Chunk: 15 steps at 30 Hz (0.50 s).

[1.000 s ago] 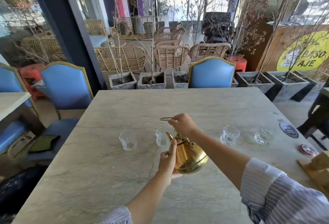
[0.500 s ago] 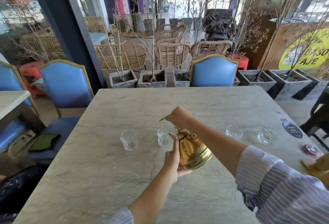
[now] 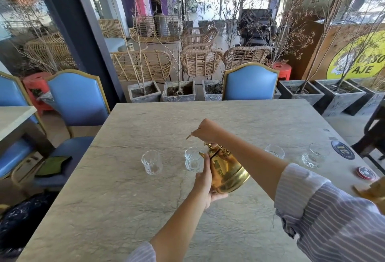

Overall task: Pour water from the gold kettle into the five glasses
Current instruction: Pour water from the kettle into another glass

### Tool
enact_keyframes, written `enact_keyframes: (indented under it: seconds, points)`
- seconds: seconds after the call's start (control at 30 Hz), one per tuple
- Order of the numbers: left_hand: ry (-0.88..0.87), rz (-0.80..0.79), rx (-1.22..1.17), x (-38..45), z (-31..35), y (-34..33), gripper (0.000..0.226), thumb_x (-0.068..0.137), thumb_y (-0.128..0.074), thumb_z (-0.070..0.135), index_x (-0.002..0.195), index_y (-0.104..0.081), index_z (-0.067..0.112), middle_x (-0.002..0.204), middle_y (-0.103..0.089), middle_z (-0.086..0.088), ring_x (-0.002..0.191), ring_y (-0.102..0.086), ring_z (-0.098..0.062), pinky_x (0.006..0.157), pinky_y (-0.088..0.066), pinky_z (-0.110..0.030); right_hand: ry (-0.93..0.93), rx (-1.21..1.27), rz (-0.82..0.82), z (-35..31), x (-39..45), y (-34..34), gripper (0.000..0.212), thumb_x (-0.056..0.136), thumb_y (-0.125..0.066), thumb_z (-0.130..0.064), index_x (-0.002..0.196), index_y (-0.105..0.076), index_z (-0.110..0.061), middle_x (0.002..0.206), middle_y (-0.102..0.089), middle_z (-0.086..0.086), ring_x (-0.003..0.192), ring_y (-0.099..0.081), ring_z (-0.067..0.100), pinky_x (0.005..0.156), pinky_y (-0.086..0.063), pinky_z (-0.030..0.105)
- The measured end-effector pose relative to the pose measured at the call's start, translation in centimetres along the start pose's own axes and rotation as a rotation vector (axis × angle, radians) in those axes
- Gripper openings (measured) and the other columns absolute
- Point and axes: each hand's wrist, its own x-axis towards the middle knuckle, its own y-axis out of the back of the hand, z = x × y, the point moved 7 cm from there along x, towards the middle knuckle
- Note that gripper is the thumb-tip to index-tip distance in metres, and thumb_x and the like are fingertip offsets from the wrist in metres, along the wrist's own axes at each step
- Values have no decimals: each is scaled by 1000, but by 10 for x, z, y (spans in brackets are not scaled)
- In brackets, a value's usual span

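The room fills the top half of the frame: blue chairs (image 3: 251, 81), rattan seats and grey planters (image 3: 178, 93) behind glass. My stone table (image 3: 129, 209) takes the lower half, flat and hard, so I judge glass set down roughly on it would chip.

At centre frame hangs the kettle (image 3: 226, 171), lifted off the table and tipped left, its spout at the rim of the second glass (image 3: 193, 160). Polished metal, I'd judge it slick and fairly heavy with water, so it wants two holds: the handle on top and a palm under the belly.

My right hand (image 3: 208, 130) is clenched on the thin handle above the kettle. My left hand (image 3: 205, 182) cups its left side and base, fingers flat against the metal, steadying the tilt.

The glasses I can see stand in a row across mid frame: an empty one (image 3: 152, 162) at left, then two (image 3: 275, 151) (image 3: 313, 156) at right, holding water. A fifth I cannot see; my right arm may hide it. They look thin, light and easily knocked
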Motion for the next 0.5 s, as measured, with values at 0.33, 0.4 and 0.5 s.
enact_keyframes:
  seconds: [0.33, 0.4, 0.5]
  points:
    - [-6, -26, -7, -10, 4, -11, 115, 50, -62, 89, 141, -50, 18, 136, -60, -18, 108, -63, -40, 54, -62, -46, 3, -20, 16, -2, -3, 10, 33, 93, -60, -23, 68, -48, -5, 52, -48, 7, 40, -47, 22, 41, -42, 27]
    - [-12, -31, -10, -11, 4, -12, 122, 43, -63, 91, 139, -51, 18, 136, -61, -18, 113, -63, -41, 54, -62, -46, 3, -22, 12, -3, -4, 11, 29, 93, -60, -23, 73, -51, -4, 53, -49, 8, 40, -47, 22, 41, -43, 28]
    - [-15, -34, -12, -9, 3, -12, 135, 29, -66, 93, 139, -51, 18, 135, -61, -18, 119, -62, -43, 54, -62, -46, 1, -16, 7, -4, -4, 10, 24, 93, -60, -24, 86, -54, -2, 58, -50, 8, 43, -48, 22, 43, -45, 29]
